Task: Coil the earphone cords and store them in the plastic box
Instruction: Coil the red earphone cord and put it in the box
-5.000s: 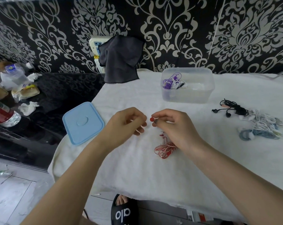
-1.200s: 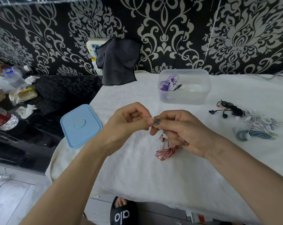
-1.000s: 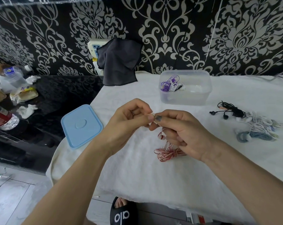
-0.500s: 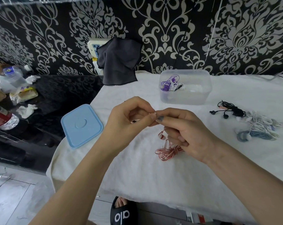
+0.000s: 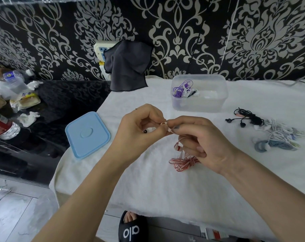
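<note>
My left hand [image 5: 139, 131] and my right hand [image 5: 200, 142] meet above the white cloth, both pinching one end of the red-and-white earphone cord [image 5: 184, 162]. The rest of that cord hangs from my right hand into a bundle lying on the cloth. The clear plastic box [image 5: 198, 93] stands behind my hands and holds a coiled purple earphone [image 5: 180, 88] and a white one. A black earphone [image 5: 244, 117] and a tangle of white and blue earphones [image 5: 277, 137] lie to the right.
The light-blue box lid [image 5: 87, 134] lies on the cloth's left corner. A dark cloth [image 5: 129, 67] hangs over a wall socket at the back. Bottles and wrappers [image 5: 10, 100] sit on the dark counter at left. The table's front edge runs just above a black slipper [image 5: 130, 229].
Five seconds ago my fingertips were apart, holding a red earbud. Now both hands pinch the cord end together, slightly higher, and the bundle below has shifted a little.
</note>
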A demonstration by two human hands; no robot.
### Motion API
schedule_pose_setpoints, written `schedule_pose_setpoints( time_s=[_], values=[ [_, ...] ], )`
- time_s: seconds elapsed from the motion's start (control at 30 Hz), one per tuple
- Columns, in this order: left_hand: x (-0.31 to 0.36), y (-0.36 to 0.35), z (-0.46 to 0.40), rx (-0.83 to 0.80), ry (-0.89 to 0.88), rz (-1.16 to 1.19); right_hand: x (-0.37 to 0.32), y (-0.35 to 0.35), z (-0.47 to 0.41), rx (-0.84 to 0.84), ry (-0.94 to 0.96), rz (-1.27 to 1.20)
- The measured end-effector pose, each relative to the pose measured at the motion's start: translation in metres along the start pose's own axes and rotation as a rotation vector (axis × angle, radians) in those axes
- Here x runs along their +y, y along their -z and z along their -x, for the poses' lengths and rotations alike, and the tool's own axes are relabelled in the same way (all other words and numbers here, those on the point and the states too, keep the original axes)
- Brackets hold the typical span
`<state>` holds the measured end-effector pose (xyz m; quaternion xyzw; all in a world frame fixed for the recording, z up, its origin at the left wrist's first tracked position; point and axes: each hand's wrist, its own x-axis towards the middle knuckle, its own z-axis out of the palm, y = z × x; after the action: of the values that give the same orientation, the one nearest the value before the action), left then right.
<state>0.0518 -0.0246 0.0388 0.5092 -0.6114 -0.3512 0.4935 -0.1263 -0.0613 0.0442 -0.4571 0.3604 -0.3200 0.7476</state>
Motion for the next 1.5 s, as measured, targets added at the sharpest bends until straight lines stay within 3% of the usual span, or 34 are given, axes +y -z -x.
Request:
schedule_pose_setpoints(
  time_s=[0.47,1.0,1.3,1.5],
  values=[
    [0.006,-0.003,0.003,-0.010,-0.113,-0.187,-0.002,0.001,0.000,0.016,-0.041,-0.017],
    [0.011,-0.007,0.004,0.058,-0.063,-0.131,0.007,0.003,-0.007,0.066,0.011,-0.021],
    [0.015,-0.008,0.004,0.068,0.052,0.092,0.004,0.001,-0.002,0.039,0.071,-0.014],
    [0.016,-0.010,0.005,0.070,0.063,0.101,0.004,-0.001,-0.001,0.059,0.087,0.021]
  ],
)
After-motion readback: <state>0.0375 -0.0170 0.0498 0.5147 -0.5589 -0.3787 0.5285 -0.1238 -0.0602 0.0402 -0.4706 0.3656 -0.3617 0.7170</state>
